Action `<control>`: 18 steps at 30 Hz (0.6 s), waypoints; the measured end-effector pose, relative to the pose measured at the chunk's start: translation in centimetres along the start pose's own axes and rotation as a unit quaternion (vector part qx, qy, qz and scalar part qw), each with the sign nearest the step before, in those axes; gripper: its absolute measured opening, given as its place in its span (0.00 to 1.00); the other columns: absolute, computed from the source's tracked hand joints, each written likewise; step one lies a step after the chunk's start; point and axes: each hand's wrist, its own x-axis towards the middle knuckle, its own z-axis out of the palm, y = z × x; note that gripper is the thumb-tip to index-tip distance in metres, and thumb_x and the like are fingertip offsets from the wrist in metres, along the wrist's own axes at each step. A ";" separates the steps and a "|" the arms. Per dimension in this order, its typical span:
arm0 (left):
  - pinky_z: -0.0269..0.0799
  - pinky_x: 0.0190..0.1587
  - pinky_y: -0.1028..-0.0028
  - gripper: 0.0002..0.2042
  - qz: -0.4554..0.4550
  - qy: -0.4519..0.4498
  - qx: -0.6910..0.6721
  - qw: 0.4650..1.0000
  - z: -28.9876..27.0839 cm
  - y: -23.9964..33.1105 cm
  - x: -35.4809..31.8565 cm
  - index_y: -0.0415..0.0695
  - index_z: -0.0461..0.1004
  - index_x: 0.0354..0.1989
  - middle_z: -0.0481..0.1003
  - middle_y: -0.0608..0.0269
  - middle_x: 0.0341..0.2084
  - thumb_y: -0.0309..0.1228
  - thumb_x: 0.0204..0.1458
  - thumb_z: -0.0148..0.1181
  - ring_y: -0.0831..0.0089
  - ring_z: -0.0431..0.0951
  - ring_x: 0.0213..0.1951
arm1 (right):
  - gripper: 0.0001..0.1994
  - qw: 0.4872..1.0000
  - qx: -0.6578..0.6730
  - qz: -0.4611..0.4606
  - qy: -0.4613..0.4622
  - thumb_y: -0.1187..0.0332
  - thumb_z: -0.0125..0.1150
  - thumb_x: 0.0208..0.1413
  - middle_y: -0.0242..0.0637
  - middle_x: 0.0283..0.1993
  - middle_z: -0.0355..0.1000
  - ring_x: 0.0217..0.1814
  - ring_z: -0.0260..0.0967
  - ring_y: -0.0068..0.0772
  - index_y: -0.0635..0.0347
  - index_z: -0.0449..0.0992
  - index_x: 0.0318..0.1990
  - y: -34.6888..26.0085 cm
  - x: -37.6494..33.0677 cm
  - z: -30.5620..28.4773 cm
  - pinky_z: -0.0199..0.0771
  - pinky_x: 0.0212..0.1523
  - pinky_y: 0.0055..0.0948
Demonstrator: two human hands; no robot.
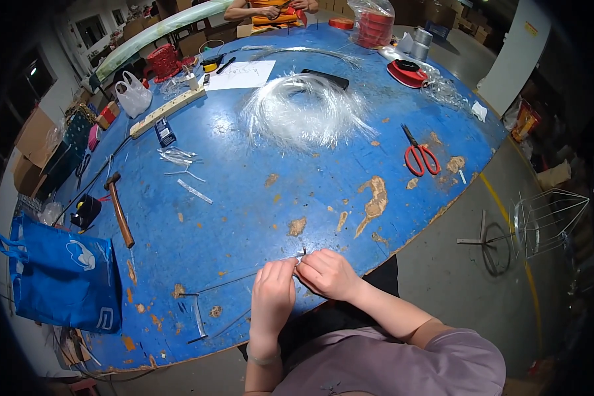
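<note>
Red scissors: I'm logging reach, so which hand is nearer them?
Right. The right hand lies below and left of the red scissors; the left hand sits farther left, beyond it.

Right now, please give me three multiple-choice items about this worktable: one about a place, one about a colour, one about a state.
1. Where do the scissors lie on the blue table?
A. toward the right edge
B. beside the hammer
C. under the hands

2. What colour are the scissors' handles?
A. black
B. red
C. yellow

3. What are the left hand and the right hand doing?
A. resting flat and apart
B. pinching a thin wire together
C. gripping the hammer

Answers:
1. A: they lie near the table's right side, far from the hammer.
2. B: both loops are red.
3. B: the fingertips meet at a small wire piece near the table's front edge.
</note>
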 end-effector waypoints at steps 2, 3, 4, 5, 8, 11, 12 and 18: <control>0.64 0.35 0.68 0.06 0.001 0.003 -0.006 1.000 -0.2 -0.1 -0.1 0.39 0.68 0.31 0.70 0.55 0.24 0.20 0.43 0.51 0.59 0.69 0.30 | 0.05 1.000 0.003 0.000 0.003 0.74 0.55 0.37 0.31 0.21 0.59 0.23 0.60 0.28 0.59 0.66 0.24 -0.1 0.1 0.1 0.59 0.23 0.24; 0.64 0.35 0.68 0.05 0.001 0.005 -0.010 1.000 -0.2 -0.2 -0.1 0.39 0.68 0.31 0.70 0.55 0.24 0.20 0.43 0.51 0.60 0.69 0.30 | 0.05 1.000 0.005 0.000 0.005 0.74 0.54 0.37 0.31 0.21 0.59 0.23 0.60 0.28 0.59 0.66 0.24 -0.2 0.2 0.1 0.59 0.23 0.24; 0.64 0.35 0.68 0.05 0.001 0.005 -0.009 1.000 -0.3 -0.2 -0.2 0.39 0.68 0.31 0.70 0.55 0.24 0.20 0.43 0.51 0.60 0.69 0.30 | 0.04 1.000 0.007 -0.001 0.007 0.74 0.54 0.37 0.31 0.22 0.59 0.23 0.60 0.28 0.59 0.66 0.23 -0.2 0.2 0.1 0.59 0.23 0.25; 0.64 0.35 0.68 0.05 -0.004 0.004 -0.006 1.000 -0.3 -0.2 -0.2 0.39 0.68 0.31 0.70 0.55 0.24 0.20 0.43 0.51 0.60 0.69 0.30 | 0.04 1.000 0.009 -0.001 0.010 0.74 0.54 0.37 0.32 0.22 0.59 0.23 0.60 0.29 0.58 0.66 0.23 -0.3 0.2 0.1 0.59 0.23 0.25; 0.64 0.35 0.68 0.05 -0.014 0.002 -0.003 1.000 -0.2 -0.2 -0.2 0.39 0.68 0.30 0.70 0.55 0.24 0.19 0.43 0.51 0.59 0.69 0.30 | 0.04 1.000 0.012 -0.002 0.003 0.74 0.54 0.38 0.32 0.22 0.59 0.23 0.60 0.29 0.58 0.66 0.23 -0.3 0.2 -0.2 0.59 0.23 0.25; 0.65 0.34 0.68 0.06 -0.028 0.019 0.000 0.999 0.1 -0.2 -0.2 0.38 0.67 0.31 0.70 0.54 0.24 0.19 0.43 0.51 0.59 0.70 0.29 | 0.04 1.000 0.011 -0.002 -0.007 0.74 0.54 0.38 0.32 0.22 0.59 0.23 0.60 0.29 0.58 0.66 0.23 -0.4 0.2 -0.6 0.59 0.23 0.25; 0.65 0.34 0.68 0.06 -0.028 0.019 0.000 0.999 0.2 -0.2 -0.2 0.38 0.67 0.31 0.70 0.54 0.24 0.19 0.43 0.51 0.59 0.70 0.29 | 0.04 1.000 0.009 -0.002 -0.014 0.73 0.54 0.38 0.32 0.22 0.59 0.23 0.59 0.29 0.58 0.66 0.22 -0.5 0.2 -0.7 0.59 0.23 0.25; 0.66 0.30 0.67 0.06 -0.054 0.042 -0.001 0.998 0.4 -0.6 -0.3 0.38 0.67 0.31 0.70 0.53 0.24 0.19 0.43 0.52 0.58 0.70 0.28 | 0.04 0.999 0.012 0.005 -0.036 0.73 0.55 0.39 0.31 0.21 0.58 0.23 0.59 0.29 0.57 0.65 0.21 -0.6 -0.2 -1.2 0.58 0.23 0.25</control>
